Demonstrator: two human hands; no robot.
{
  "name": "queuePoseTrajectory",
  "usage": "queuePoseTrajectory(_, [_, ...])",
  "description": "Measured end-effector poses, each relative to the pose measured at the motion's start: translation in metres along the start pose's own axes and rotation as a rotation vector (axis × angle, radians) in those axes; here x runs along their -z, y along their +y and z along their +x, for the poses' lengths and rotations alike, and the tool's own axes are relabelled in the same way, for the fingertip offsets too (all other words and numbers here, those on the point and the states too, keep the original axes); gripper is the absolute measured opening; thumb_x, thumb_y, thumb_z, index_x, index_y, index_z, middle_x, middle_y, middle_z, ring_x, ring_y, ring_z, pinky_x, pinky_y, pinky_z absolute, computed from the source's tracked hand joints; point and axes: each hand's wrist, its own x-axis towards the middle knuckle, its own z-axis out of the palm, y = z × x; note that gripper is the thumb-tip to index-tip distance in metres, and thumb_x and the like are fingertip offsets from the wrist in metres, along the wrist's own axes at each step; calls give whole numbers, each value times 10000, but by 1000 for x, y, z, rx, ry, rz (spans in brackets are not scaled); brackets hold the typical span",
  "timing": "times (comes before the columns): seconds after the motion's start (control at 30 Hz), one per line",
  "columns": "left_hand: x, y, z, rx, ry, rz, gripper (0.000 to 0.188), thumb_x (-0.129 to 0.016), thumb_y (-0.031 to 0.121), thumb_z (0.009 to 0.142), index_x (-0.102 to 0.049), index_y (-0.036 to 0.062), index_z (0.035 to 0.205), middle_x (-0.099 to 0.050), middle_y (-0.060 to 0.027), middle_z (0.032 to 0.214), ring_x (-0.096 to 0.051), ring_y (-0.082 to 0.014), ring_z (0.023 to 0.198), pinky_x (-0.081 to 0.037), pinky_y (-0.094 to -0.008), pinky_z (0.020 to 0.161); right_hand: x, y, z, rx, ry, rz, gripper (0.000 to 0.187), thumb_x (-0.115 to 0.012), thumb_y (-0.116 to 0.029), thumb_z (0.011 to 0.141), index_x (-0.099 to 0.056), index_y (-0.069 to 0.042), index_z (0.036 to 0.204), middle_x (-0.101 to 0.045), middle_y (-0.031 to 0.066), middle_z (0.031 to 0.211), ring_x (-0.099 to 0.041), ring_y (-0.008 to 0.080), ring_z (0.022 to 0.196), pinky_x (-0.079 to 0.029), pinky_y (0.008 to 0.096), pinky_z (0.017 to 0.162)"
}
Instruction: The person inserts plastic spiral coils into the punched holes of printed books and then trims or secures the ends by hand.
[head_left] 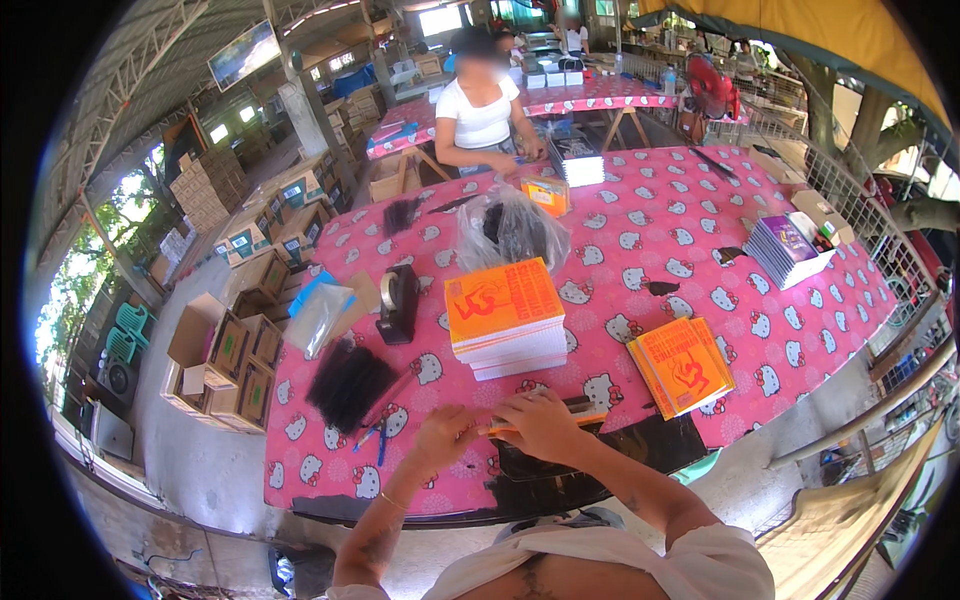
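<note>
Close to the table's front edge, my left hand [447, 437] pinches the left end of a thin orange pack [596, 417]. My right hand [540, 425] curls over the middle of that pack, hiding most of it; something dark shows along its far side. Under and beside my right hand lies a black mat [640, 467]. Just beyond my hands stands a tall stack of orange-topped packs with white sides [507, 302]. To the right is a lower pile of orange packs [683, 368]. A bundle of black strips [351, 386] rests left of my left hand, near a blue pen [382, 442].
A black tape dispenser [399, 306], clear plastic sleeves [322, 312] and a plastic bag with black contents [513, 232] stand on the pink patterned table [620, 240]. Purple booklets [788, 250] are stacked at right. Another person [482, 118] works across the table. Cartons [222, 365] line the left floor.
</note>
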Motion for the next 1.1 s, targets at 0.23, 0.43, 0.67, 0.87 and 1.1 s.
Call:
queuePoseTrajectory(0.23, [-26,10,2,-66,84,130,217,-734,220,891,-685,96,1061,-615,-88,901,-646,-311,836,-509,-449,721,11,8,-20,116,169,-301,224,-616,-216,950,-696,-153,1150,-695,45,1016,-715,265,855,-556,401,743])
queuePoseTrajectory(0.43, [-38,-1,2,-18,40,94,192,-725,198,898,-664,83,1040,-590,-97,933,-637,-319,823,-521,-454,725,4,15,-27,-83,-68,-110,308,-690,-168,875,-684,-189,1183,-686,27,997,-714,276,844,-570,403,743])
queuePoseTrajectory(0.67, [-47,-7,8,72,-51,277,360,-727,277,900,-632,43,1156,-589,-158,1123,-602,-392,1089,-481,-528,923,3,20,-22,-112,-73,-58,260,-695,-178,875,-675,-168,1134,-691,32,977,-712,279,850,-571,417,736])
queuePoseTrajectory(0.87, [-98,41,-44,199,-57,488,822,-581,515,954,-379,-77,1488,-303,-269,1600,-223,-483,1502,-164,-723,1145,-1,21,-21,-194,-90,-71,237,-694,-186,875,-665,-163,1109,-696,46,991,-714,298,854,-572,436,698])
queuePoseTrajectory(1.1, [-94,31,-8,216,-77,705,909,-545,588,957,-340,-101,1513,-292,-313,1599,-232,-461,1512,-109,-693,1176,19,14,-31,-6,34,-112,234,-614,-178,899,-677,-144,1122,-705,45,957,-723,285,811,-573,421,706])
